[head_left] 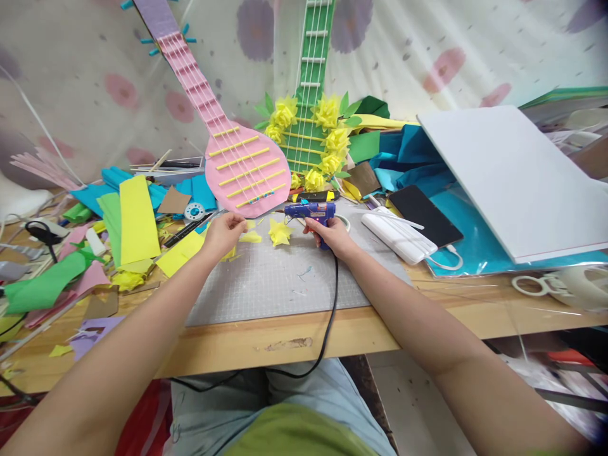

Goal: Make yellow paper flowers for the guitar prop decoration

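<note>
My right hand [332,234] is wrapped round the handle of a blue glue gun [311,211], whose nozzle points left; its black cord [327,329] hangs over the table edge. My left hand [223,233] pinches a small yellow paper piece [250,237] at the far edge of the grey cutting mat [285,282]. A crumpled yellow paper flower [279,233] lies on the mat between the two hands. Just behind stands a pink paper guitar [247,168], and beside it a green one [308,136] ringed with yellow paper flowers.
Paper strips and scraps in yellow, green, pink and teal cover the table's left side [137,225]. A white power bank [399,237], a black phone [425,215] and a large white board [517,177] lie to the right. Scissors handles [532,285] rest near the right edge.
</note>
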Action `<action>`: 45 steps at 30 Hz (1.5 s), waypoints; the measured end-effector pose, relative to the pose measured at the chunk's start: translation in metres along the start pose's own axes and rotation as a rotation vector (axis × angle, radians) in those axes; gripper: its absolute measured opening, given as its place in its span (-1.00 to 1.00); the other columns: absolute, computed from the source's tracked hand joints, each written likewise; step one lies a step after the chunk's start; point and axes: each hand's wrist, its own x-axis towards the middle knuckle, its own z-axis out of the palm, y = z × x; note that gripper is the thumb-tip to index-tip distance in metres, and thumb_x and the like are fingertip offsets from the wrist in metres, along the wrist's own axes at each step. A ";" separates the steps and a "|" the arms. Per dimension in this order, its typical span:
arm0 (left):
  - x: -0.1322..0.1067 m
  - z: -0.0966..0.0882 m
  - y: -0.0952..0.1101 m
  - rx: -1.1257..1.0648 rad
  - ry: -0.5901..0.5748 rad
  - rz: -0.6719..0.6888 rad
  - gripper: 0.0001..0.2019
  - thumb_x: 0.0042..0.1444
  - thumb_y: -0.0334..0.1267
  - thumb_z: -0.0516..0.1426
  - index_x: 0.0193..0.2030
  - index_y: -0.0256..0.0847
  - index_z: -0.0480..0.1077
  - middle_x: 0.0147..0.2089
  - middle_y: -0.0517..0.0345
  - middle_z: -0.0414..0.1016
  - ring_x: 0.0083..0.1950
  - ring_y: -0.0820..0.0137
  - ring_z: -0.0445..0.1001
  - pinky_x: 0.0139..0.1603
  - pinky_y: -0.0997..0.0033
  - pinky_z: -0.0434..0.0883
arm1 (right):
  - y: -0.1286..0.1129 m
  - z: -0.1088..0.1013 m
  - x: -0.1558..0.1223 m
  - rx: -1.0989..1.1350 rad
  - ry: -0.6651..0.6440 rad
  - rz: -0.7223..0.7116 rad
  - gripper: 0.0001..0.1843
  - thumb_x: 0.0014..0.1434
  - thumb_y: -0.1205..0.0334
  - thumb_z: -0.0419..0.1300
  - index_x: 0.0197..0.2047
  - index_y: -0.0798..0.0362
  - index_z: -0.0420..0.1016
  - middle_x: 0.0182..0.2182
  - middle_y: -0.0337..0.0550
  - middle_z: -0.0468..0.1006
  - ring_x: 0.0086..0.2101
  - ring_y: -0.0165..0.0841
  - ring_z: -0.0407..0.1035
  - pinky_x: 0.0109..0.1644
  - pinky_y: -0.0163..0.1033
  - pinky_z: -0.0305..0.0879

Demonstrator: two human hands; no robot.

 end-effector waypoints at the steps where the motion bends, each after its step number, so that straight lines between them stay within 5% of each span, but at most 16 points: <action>1: -0.002 0.003 0.005 -0.058 -0.012 -0.020 -0.83 -0.14 -0.16 0.16 -0.44 -0.22 0.38 -0.46 0.15 0.49 -0.39 0.36 0.48 -0.36 0.41 0.36 | 0.000 0.000 0.000 -0.009 -0.003 0.000 -0.54 -0.07 -0.19 0.17 -0.52 0.10 0.37 -0.68 -0.30 0.32 -0.71 -0.56 0.10 -0.62 -0.34 0.12; 10: -0.010 0.019 0.042 -0.077 -0.006 0.000 -0.79 -0.13 -0.14 0.18 -0.41 -0.24 0.43 -0.47 0.12 0.49 -0.38 0.33 0.51 -0.46 0.42 0.42 | 0.000 -0.001 0.000 -0.110 -0.023 0.041 -0.52 -0.10 -0.21 0.17 -0.59 0.07 0.27 -0.68 -0.29 0.32 -0.71 -0.55 0.12 -0.63 -0.34 0.10; 45: -0.014 0.023 0.042 -0.035 -0.025 0.023 -0.77 -0.10 -0.09 0.17 -0.40 -0.22 0.40 -0.47 0.14 0.49 -0.35 0.31 0.51 -0.43 0.40 0.42 | -0.004 0.001 -0.001 -0.148 0.018 0.065 -0.51 -0.10 -0.22 0.17 -0.62 0.03 0.18 -0.71 -0.32 0.23 -0.72 -0.53 0.11 -0.63 -0.32 0.09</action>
